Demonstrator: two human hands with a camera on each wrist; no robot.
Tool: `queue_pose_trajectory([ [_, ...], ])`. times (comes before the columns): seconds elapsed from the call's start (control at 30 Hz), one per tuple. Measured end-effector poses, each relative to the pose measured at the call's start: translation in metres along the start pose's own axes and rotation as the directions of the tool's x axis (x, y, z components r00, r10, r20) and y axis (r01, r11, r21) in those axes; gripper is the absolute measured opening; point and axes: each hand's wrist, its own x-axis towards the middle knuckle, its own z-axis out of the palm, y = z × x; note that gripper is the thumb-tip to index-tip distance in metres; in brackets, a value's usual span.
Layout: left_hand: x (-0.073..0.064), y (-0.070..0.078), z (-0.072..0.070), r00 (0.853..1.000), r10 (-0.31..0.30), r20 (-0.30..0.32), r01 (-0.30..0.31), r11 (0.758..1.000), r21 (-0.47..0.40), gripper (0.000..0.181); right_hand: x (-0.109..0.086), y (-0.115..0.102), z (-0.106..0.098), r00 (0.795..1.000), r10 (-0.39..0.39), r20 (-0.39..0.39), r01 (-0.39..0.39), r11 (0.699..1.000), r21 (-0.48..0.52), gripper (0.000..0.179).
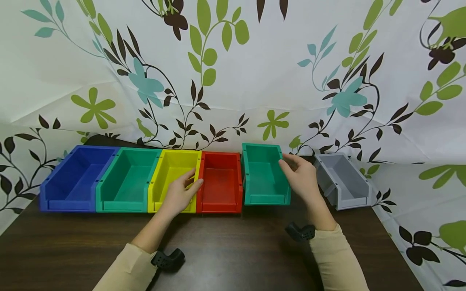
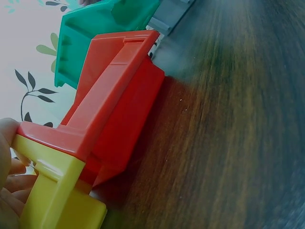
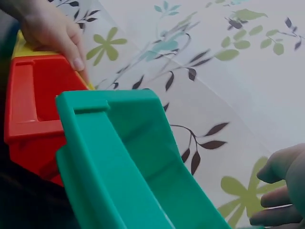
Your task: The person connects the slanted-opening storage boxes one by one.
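My left hand (image 1: 182, 192) is at the adjoining walls of the yellow bin (image 1: 154, 202) and the red bin (image 1: 219, 182). Its thumb lies along the red side while the curled fingers reach into the yellow bin. On the other side, my right hand (image 1: 302, 176) grips the right wall of a green bin (image 1: 265, 173), thumb toward its inside. This green bin sits higher than the red one beside it and looks tilted in the right wrist view. Nothing lies inside these three bins.
Left of the yellow bin stand another green bin (image 1: 127, 182) and a blue bin (image 1: 80, 182). A grey bin (image 1: 346, 182) stands angled at the right. All rest on a dark wooden table (image 1: 233, 246), with a leaf-patterned cloth (image 1: 255, 60) behind.
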Motion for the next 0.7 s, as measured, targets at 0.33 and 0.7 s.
queue_pose_trajectory([
  [0.33, 0.000, -0.001, 0.000, 1.000, -0.001, -0.004, 0.001, 1.000, 0.008, 0.063, -0.004, -0.023, 0.019, 0.913, -0.359, 0.194, 0.373, 0.927, -0.040, 0.049],
  [0.7, 0.001, -0.002, 0.000, 1.000, 0.001, -0.005, -0.001, 1.000, 0.010, 0.067, -0.004, -0.024, 0.044, 0.850, -0.395, 0.348, 0.406, 0.913, 0.042, 0.046],
])
